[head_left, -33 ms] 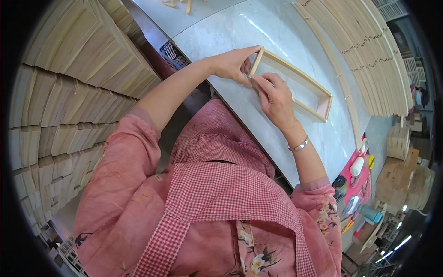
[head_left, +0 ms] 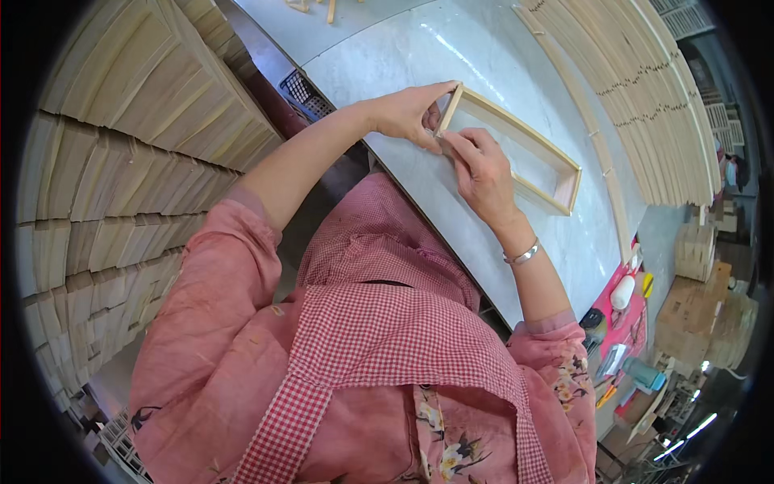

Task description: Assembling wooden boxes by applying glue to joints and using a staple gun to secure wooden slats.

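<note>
A narrow rectangular frame of pale wood (head_left: 520, 127) rests on the grey tabletop (head_left: 379, 60), slanting away to the right. My left hand (head_left: 403, 115) grips its short left end, thumb at the near corner and forefinger stretched to the far corner. Close beside that thumb, my right hand (head_left: 488, 179) is closed in a pinch at the frame's near left corner. What its fingertips hold, if anything, is hidden. A silver bracelet circles my right wrist.
Stacked wooden pieces (head_left: 133, 173) rise high on the left. Many pale slats (head_left: 637, 89) stand at the far right, with a long thin strip (head_left: 592, 125) before them. A dark plastic basket (head_left: 306, 95) sits by the table edge. Tools and bottles lie on a pink sheet (head_left: 619, 319) at right.
</note>
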Demonstrator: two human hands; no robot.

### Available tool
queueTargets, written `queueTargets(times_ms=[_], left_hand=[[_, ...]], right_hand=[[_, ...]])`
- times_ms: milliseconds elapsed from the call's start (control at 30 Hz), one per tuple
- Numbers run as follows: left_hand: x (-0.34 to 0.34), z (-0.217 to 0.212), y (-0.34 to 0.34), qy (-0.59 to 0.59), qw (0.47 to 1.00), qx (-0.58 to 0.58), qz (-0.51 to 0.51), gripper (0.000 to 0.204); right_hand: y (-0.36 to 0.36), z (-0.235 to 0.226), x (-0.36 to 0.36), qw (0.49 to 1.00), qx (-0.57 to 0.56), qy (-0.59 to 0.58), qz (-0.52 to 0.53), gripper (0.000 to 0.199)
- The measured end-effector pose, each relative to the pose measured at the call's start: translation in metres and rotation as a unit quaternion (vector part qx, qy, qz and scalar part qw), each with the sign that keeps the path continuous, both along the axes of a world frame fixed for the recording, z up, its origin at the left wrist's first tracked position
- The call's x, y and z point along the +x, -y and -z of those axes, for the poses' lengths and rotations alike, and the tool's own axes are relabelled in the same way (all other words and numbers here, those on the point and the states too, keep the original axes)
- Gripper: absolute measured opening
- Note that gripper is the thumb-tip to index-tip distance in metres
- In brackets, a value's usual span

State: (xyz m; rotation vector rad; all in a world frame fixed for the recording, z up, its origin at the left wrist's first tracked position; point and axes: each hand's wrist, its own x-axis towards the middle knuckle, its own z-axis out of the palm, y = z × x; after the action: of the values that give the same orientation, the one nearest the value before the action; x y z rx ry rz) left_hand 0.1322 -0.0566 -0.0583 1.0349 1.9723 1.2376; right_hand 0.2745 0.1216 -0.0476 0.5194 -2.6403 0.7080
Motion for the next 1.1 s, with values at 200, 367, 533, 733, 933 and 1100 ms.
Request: queueTargets(times_ms=[200, 367, 533, 733, 933, 1100], left_hand=[[0.0, 0.007, 0.001, 0.014, 1.0, 0.02, -0.003, 0.115], [0.002, 0.019, 0.0, -0.016, 0.997, 0.077, 0.007, 0.11], [0.008, 0.023, -0.003, -0.139, 0.987, 0.082, 0.008, 0.109], [0.011, 0.02, -0.001, -0.113, 0.991, 0.076, -0.006, 0.102], [0.01, 0.018, -0.002, -0.078, 0.994, 0.078, -0.001, 0.101], [0.008, 0.028, -0.007, -0.076, 0.991, 0.113, 0.011, 0.103]], right_hand=[[-0.003, 0.001, -0.008, 0.999, -0.036, 0.014, -0.02, 0.034], [-0.003, -0.006, -0.011, 0.997, -0.043, 0.041, -0.04, 0.034], [-0.001, -0.004, -0.012, 0.998, -0.041, 0.024, -0.042, 0.031], [0.014, 0.003, -0.015, 0.999, -0.028, -0.014, 0.035, 0.018], [0.028, 0.022, -0.022, 0.986, 0.008, -0.078, 0.15, 0.028], [0.028, 0.02, -0.022, 0.982, 0.01, -0.104, 0.16, 0.028]])
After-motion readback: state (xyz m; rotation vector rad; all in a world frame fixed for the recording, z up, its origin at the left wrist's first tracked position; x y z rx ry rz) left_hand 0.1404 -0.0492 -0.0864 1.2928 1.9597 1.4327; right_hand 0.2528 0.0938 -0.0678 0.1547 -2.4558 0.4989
